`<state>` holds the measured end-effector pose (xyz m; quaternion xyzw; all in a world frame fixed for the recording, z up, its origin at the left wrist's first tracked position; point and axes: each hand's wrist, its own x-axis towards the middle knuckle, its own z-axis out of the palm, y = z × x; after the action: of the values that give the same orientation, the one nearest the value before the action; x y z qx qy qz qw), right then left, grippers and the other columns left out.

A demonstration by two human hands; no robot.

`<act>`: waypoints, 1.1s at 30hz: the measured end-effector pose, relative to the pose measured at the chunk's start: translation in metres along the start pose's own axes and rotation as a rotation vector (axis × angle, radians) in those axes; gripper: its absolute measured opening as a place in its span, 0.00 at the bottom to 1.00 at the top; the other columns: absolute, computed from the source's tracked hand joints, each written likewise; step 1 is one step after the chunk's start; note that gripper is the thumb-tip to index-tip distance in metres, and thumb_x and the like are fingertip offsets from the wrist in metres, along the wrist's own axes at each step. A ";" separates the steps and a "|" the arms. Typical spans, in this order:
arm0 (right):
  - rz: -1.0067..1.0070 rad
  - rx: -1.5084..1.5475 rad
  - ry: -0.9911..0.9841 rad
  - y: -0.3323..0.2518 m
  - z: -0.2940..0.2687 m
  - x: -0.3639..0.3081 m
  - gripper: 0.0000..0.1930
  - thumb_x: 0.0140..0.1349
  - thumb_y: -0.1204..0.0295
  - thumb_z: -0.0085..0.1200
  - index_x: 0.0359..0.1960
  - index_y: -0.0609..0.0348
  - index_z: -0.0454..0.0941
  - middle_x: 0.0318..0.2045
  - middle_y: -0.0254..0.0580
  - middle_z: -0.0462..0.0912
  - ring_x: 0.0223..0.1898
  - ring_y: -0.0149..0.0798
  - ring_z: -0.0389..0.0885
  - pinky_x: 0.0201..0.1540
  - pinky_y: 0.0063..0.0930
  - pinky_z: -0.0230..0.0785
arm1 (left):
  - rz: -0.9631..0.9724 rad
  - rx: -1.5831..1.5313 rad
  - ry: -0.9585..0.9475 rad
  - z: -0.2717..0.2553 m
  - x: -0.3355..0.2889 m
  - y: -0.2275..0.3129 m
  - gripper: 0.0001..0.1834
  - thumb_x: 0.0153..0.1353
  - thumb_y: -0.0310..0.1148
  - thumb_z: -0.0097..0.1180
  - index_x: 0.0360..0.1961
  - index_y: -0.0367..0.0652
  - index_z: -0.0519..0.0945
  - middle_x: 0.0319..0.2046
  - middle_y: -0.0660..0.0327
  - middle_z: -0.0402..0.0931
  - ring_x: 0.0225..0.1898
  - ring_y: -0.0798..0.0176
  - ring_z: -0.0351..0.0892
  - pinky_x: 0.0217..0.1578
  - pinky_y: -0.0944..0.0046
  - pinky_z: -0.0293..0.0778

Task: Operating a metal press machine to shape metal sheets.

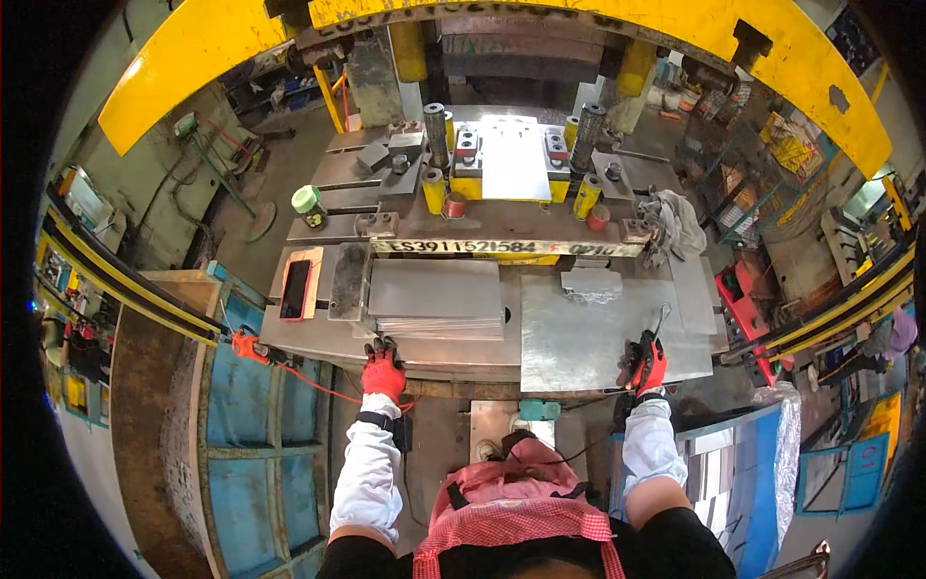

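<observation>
In the head view, the left hand (384, 372), its grip impossible to tell, is at the stacked metal sheets' (434, 294) near-left corner, while the right hand (645, 364) grips a slim tool (663, 317) over the large sheet (574, 338) on the surface (323, 340).

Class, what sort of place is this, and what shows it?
Likely a metal-pressing workshop, judging by the yellow machine frame, the stack of metal sheets and the person's red gloves.

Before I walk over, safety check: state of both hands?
Left hand: by the sheet stack; grip can't be told.
Right hand: closed, holding a slim metal tool.
</observation>
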<state>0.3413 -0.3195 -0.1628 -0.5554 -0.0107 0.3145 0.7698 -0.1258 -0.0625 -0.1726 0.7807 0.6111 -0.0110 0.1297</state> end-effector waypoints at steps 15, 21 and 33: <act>-0.038 -0.044 0.049 -0.003 0.008 -0.007 0.16 0.56 0.57 0.56 0.35 0.55 0.69 0.19 0.40 0.75 0.13 0.36 0.70 0.17 0.32 0.67 | -0.015 0.011 -0.058 -0.010 0.001 0.005 0.32 0.50 0.45 0.56 0.59 0.52 0.66 0.63 0.55 0.56 0.63 0.46 0.55 0.58 0.53 0.61; -0.046 -0.031 0.012 -0.008 0.014 -0.013 0.14 0.58 0.59 0.54 0.33 0.57 0.69 0.18 0.40 0.74 0.13 0.37 0.71 0.18 0.33 0.68 | 0.013 0.016 0.016 0.000 0.001 -0.005 0.31 0.51 0.44 0.55 0.58 0.50 0.66 0.60 0.53 0.60 0.62 0.47 0.58 0.57 0.54 0.63; 0.002 0.111 -0.047 -0.002 0.000 -0.003 0.14 0.57 0.63 0.55 0.40 0.57 0.72 0.21 0.44 0.77 0.14 0.35 0.71 0.16 0.30 0.68 | 0.008 0.003 -0.038 -0.002 0.005 -0.003 0.30 0.51 0.43 0.53 0.57 0.48 0.67 0.61 0.53 0.59 0.62 0.45 0.57 0.58 0.54 0.61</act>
<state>0.3397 -0.3219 -0.1601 -0.5044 -0.0110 0.3283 0.7986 -0.1281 -0.0566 -0.1724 0.7830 0.6055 -0.0263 0.1400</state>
